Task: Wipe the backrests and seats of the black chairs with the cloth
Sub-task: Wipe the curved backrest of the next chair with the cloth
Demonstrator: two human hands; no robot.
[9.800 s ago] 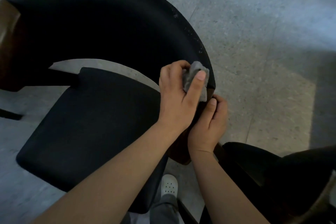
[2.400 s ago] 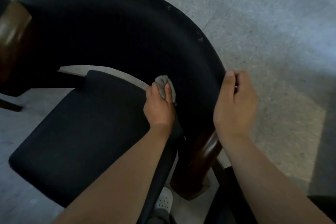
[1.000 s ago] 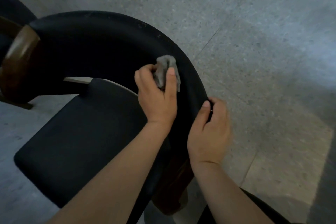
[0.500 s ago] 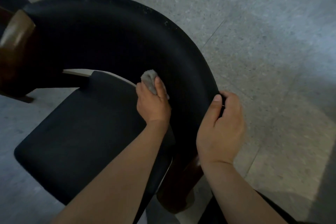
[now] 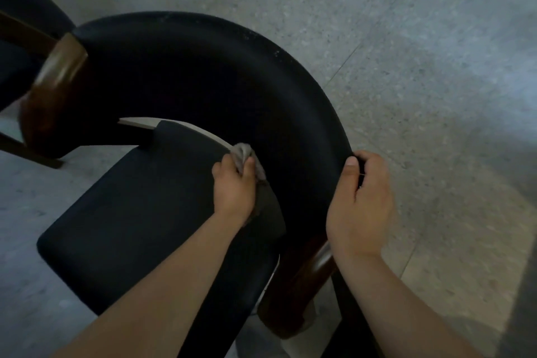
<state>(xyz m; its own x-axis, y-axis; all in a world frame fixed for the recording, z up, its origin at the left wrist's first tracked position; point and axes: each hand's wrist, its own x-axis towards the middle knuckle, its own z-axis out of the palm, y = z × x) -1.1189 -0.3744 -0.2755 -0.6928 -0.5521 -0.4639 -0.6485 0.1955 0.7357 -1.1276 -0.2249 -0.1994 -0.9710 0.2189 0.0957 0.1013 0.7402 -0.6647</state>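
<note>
A black chair with a curved backrest and a flat black seat fills the middle of the view. My left hand holds a small grey cloth bunched in its fingers, pressed low on the inner face of the backrest, just above the seat's rear edge. My right hand grips the top rim of the backrest near its right end, thumb on the inner side, fingers curled over the outer side.
Brown wooden ends cap the backrest at the left and lower right. A second black chair stands at the far left. Speckled grey floor lies all round the chairs.
My left hand with the cloth has slid down the inner backrest from near the rim to just above the seat. My right hand keeps its grip on the rim.
</note>
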